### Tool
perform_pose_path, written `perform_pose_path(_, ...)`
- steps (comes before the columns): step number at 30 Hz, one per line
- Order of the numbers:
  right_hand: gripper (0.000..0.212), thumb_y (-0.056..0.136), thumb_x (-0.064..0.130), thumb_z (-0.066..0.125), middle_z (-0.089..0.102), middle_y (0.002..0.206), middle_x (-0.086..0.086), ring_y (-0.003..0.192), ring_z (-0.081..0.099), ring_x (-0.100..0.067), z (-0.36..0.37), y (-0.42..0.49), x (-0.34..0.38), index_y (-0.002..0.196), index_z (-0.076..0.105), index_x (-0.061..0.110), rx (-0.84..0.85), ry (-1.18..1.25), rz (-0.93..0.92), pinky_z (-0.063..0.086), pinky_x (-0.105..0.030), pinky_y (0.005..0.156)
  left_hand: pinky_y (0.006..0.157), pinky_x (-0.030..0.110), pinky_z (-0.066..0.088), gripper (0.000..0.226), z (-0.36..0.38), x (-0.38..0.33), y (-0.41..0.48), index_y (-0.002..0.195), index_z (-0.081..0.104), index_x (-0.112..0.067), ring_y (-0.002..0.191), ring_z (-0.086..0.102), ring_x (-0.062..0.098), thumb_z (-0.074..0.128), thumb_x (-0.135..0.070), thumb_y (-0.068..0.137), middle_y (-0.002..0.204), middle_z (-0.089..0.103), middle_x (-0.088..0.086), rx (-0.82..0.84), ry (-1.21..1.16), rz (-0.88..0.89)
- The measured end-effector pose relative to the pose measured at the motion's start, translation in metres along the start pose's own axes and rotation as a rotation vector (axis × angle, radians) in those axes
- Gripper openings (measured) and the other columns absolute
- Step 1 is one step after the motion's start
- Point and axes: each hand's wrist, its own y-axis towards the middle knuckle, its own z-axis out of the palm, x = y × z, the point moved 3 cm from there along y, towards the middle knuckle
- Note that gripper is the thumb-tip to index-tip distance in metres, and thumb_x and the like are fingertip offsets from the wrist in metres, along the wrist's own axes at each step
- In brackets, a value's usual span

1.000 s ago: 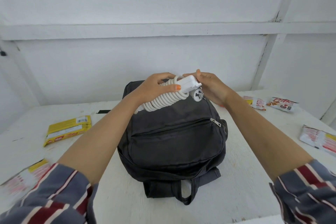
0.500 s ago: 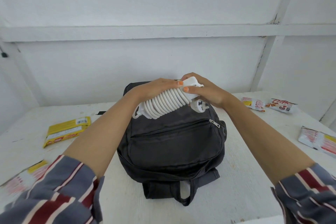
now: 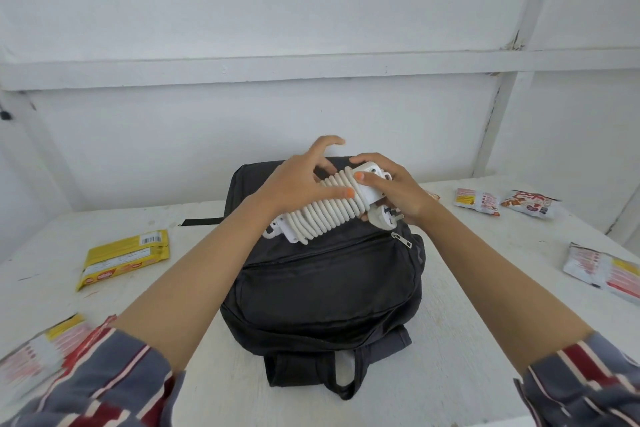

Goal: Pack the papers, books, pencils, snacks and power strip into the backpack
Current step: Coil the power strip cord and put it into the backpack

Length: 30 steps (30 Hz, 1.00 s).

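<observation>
A dark grey backpack (image 3: 325,288) lies flat on the white table (image 3: 460,340), its front pocket zipped. Over its far end I hold a white power strip (image 3: 325,211) with its cord coiled round it and the plug hanging at the right end. My right hand (image 3: 398,191) grips the strip's right end, thumb on top. My left hand (image 3: 298,180) rests on the coils with the thumb pressed on them, its fingers lifted and spread.
A yellow snack pack (image 3: 121,258) lies at the left. More snack packets lie at the lower left (image 3: 38,354), at the far right (image 3: 505,201) and at the right edge (image 3: 606,270). A white wall stands close behind the backpack.
The power strip has tilted and come slightly toward me. My left hand's fingers have lifted off the coils and spread; the right hand now wraps the strip's right end.
</observation>
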Motion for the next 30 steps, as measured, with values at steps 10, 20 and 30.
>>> perform_pose_path(10,0.025,0.091,0.016,0.055,0.055,0.11,-0.017,0.066,0.066,-0.036,-0.007,-0.005,0.006,0.115,0.056,0.024,0.044,0.094,0.099,0.059,-0.043,0.059,0.084,0.037,0.048,0.095,0.017,0.013,-0.005,0.143,0.016,-0.046,0.099,0.054,0.018,0.074,-0.041,0.068,0.122,0.048,-0.002,-0.032,0.435,0.097)
perform_pose_path(20,0.033,0.073,0.015,0.069,0.06,0.1,-0.018,0.064,0.067,-0.036,-0.015,-0.018,0.016,0.103,0.058,0.025,0.09,0.062,0.186,0.059,-0.038,0.055,0.073,0.025,0.04,0.096,0.015,-0.013,-0.007,0.141,0.015,-0.042,0.087,0.048,0.009,0.074,-0.034,0.066,0.107,0.045,-0.012,0.053,0.398,0.158)
perform_pose_path(30,0.039,0.07,0.015,0.074,0.07,0.089,-0.007,0.071,0.068,-0.034,-0.019,-0.036,0.01,0.104,0.058,0.026,0.214,0.068,0.202,0.059,-0.039,0.056,0.085,0.028,0.041,0.09,0.027,-0.025,-0.026,0.136,0.023,-0.05,0.098,0.047,0.006,0.075,-0.033,0.065,0.116,0.049,-0.014,0.085,0.299,0.117)
